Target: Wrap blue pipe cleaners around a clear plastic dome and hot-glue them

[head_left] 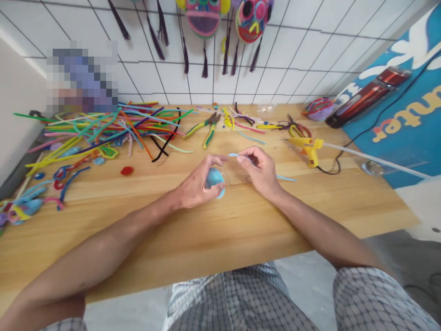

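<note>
My left hand is curled round a small clear ball wound with light-blue pipe cleaner, held just above the wooden table. My right hand pinches the free end of the same light-blue pipe cleaner between thumb and fingers. The rest of that strand trails out to the right behind my right hand. Both hands sit close together at the middle of the table.
A heap of coloured pipe cleaners covers the back left. Green-handled pliers, a yellow glue gun with its black cord, scissors and a red cylinder lie along the back. Masks hang on the tiled wall.
</note>
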The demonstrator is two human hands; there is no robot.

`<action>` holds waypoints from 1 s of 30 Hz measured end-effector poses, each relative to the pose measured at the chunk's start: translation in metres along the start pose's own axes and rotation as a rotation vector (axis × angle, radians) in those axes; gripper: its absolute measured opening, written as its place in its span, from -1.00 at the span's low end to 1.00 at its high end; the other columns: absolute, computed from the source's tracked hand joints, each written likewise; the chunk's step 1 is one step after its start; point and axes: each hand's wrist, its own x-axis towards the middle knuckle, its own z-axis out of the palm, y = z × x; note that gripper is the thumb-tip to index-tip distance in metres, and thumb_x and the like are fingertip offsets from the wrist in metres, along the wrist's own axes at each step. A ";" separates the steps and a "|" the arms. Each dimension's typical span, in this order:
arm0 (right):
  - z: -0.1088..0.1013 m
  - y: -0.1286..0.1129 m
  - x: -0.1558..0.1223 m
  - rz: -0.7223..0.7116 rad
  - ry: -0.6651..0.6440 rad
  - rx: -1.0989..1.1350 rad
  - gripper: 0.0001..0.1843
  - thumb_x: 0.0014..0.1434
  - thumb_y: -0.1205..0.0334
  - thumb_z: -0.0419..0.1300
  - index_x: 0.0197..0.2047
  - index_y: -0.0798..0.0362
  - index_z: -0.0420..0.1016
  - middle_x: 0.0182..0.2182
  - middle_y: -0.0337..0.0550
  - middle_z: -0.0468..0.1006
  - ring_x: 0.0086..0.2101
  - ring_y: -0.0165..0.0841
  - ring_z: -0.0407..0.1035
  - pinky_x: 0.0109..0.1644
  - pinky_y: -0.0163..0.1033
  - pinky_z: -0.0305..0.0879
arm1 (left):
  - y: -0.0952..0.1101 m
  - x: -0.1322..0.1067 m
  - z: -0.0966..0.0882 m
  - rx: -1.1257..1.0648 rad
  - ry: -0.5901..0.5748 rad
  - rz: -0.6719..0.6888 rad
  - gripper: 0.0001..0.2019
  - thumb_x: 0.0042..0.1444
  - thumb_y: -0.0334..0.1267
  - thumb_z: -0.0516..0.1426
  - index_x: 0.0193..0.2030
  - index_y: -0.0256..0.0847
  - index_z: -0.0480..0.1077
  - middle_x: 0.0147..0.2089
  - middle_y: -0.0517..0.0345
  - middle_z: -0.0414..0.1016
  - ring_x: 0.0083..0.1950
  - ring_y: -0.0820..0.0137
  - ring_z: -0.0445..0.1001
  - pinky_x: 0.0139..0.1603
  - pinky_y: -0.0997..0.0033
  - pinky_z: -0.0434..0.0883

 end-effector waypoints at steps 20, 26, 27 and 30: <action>0.005 0.013 -0.014 -0.006 -0.163 0.003 -0.83 0.41 0.08 0.23 -0.15 -0.02 0.53 -0.36 -0.25 0.65 -0.39 -0.36 0.48 -0.28 -0.24 0.36 | -0.011 -0.010 0.010 0.207 0.086 -0.048 -0.18 0.19 -0.18 0.33 0.49 -0.16 0.04 0.49 -0.30 0.25 0.46 0.05 0.43 0.42 -0.03 0.47; -0.003 0.004 -0.011 -0.312 -0.060 -0.183 -0.93 0.43 0.19 0.29 -0.13 -0.05 0.59 -0.27 -0.20 0.63 -0.29 -0.33 0.49 -0.22 -0.20 0.41 | -0.011 -0.007 0.015 0.308 0.161 0.055 -0.33 0.22 -0.13 0.31 0.40 -0.16 0.19 0.31 -0.20 0.46 0.31 -0.01 0.54 0.33 -0.13 0.53; -0.005 0.002 -0.010 -0.372 -0.051 -0.216 -0.96 0.43 0.22 0.30 -0.11 -0.06 0.60 -0.26 -0.20 0.63 -0.27 -0.33 0.50 -0.22 -0.20 0.41 | -0.011 -0.007 0.016 0.338 0.156 0.088 -0.38 0.23 -0.14 0.30 0.38 -0.16 0.23 0.28 -0.18 0.49 0.31 -0.02 0.53 0.34 -0.14 0.52; -0.007 -0.002 -0.009 -0.499 -0.070 -0.288 -0.90 0.41 0.31 0.31 -0.06 -0.08 0.61 -0.25 -0.20 0.65 -0.25 -0.31 0.53 -0.20 -0.18 0.44 | -0.010 -0.006 0.019 0.375 0.142 0.151 -0.39 0.24 -0.17 0.30 0.38 -0.15 0.24 0.29 -0.17 0.49 0.35 -0.03 0.50 0.36 -0.16 0.48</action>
